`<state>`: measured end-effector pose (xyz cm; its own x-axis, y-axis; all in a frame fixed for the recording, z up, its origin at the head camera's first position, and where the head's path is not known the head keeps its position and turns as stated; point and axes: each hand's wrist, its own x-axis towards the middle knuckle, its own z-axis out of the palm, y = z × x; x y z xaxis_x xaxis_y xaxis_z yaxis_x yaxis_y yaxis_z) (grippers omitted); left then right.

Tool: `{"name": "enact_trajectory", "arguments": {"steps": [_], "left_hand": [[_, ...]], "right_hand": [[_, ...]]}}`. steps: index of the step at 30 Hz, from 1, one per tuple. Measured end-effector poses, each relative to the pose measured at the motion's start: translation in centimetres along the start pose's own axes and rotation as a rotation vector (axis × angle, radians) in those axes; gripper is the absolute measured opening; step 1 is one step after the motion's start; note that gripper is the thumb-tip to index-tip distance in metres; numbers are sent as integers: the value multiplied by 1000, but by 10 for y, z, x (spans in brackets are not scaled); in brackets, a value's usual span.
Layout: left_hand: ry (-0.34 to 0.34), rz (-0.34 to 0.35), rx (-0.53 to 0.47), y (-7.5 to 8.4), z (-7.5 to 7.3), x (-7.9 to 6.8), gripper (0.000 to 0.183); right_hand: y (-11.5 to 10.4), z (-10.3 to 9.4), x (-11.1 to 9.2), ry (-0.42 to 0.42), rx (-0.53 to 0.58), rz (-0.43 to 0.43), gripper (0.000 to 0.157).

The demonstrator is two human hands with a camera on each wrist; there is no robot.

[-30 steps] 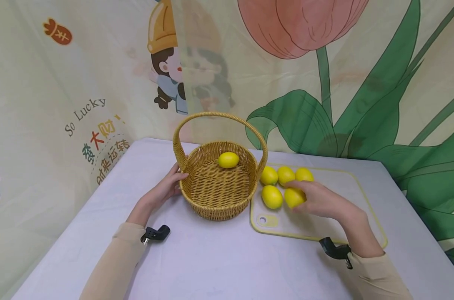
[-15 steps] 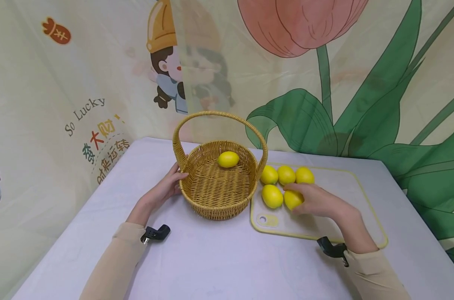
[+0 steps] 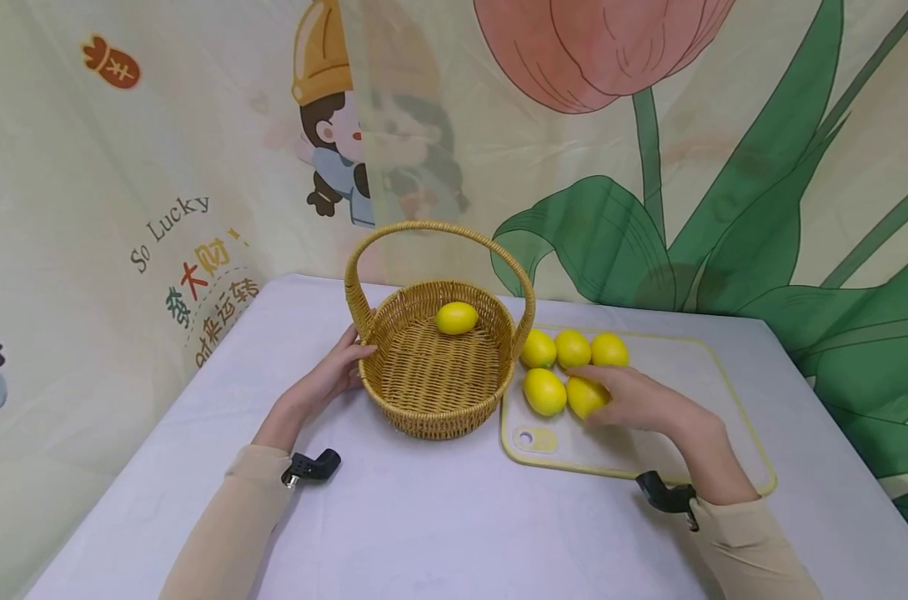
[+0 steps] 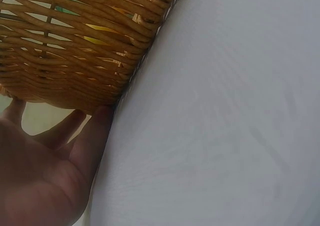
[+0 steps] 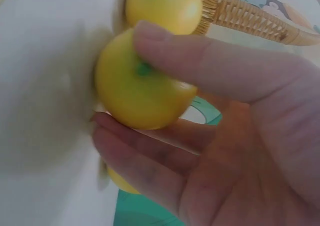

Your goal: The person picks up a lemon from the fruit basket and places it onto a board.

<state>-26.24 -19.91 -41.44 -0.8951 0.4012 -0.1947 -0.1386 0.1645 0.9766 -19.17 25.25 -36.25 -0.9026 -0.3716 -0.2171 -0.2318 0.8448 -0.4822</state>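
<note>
A woven basket (image 3: 438, 425) with a tall arched handle stands on the table, one lemon (image 3: 457, 318) lying inside at the back. My left hand (image 3: 333, 367) holds the basket's left side, its thumb at the rim; the left wrist view has fingers against the wicker (image 4: 75, 61). To the right, several lemons (image 3: 544, 392) lie on a white cutting board (image 3: 664, 450) edged in yellow. My right hand (image 3: 637, 400) grips the front right lemon (image 3: 584, 397). In the right wrist view the thumb lies across this lemon (image 5: 135, 96), fingers on its other side.
White cloth covers the table (image 3: 423, 517). Behind it hangs a printed curtain (image 3: 559, 167) with a tulip and cartoon figures. The basket's handle (image 3: 423, 227) arches over its opening. The board's left edge lies close to the basket.
My right hand has shifted very slightly left around the lemon, which stays at about the same place on the board. The left hand and basket have not visibly moved.
</note>
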Motion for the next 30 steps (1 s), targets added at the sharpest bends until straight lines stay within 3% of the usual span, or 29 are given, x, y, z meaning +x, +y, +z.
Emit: {"name": "enact_trajectory", "arguments": {"steps": [12, 30], "left_hand": [[11, -15, 0, 1, 1, -1, 71], [26, -20, 18, 2, 1, 1, 70]], "right_hand": [[3, -2, -1, 15, 15, -34, 69], [1, -12, -4, -5, 8, 5, 63]]}}
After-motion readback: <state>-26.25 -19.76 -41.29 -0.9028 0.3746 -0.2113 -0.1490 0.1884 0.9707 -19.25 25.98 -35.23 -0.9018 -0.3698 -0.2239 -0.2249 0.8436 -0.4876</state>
